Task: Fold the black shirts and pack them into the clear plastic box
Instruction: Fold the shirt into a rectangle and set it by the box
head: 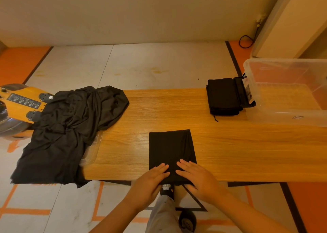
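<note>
Your left hand (152, 177) and right hand (196, 176) press straight fingers (185, 165) flat on the folded black shirt (169, 147) at the near edge of the wood-grain bench (230, 153), a folded stack (223, 96) just beside the clear plastic box (290, 91) at right, perhaps several loose shirts (70, 126) draped left, pale tiled floor (141, 64) beyond.

- The place looks like a work or test room, a lab or workshop more than a home.
- The floor (141, 64) is laid with pale sheets, marked with orange lines (26, 211) and edged by black-bordered orange strips (17, 62).
- A yellow machine (19, 101) with a printed label plate and black knobs stands at the table's left end.
- The table (159, 108) is a plain wood-grain bench, standing apart from a bare wall (141, 11).
- A black cable (256, 31) hangs loose from a socket (259, 20) in the corner.
</note>
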